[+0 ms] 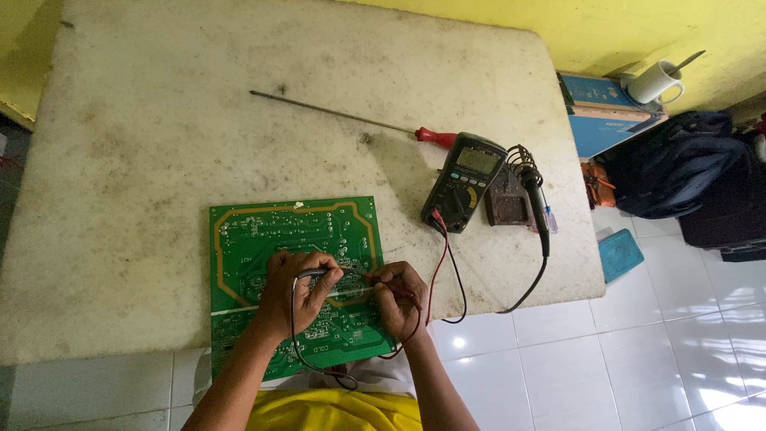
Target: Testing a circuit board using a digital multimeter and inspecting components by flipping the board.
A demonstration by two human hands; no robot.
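A green circuit board point(263, 239) lies solder side up at the near edge of a worn white table point(159, 144), overhanging it toward me. My left hand point(294, 289) grips a black test probe point(319, 273) with its tip on the board. My right hand point(399, 297) grips a red test probe point(381, 281), also touching the board close beside the black one. Red and black leads run from the probes to a dark multimeter point(464, 182) lying right of the board.
A long screwdriver with a red handle point(351, 120) lies behind the meter. A soldering iron point(536, 203) rests on its stand point(511, 203) to the right. Off the table stand blue boxes point(606, 112), a white mug point(656, 81) and a dark bag point(678, 164) on the tiled floor.
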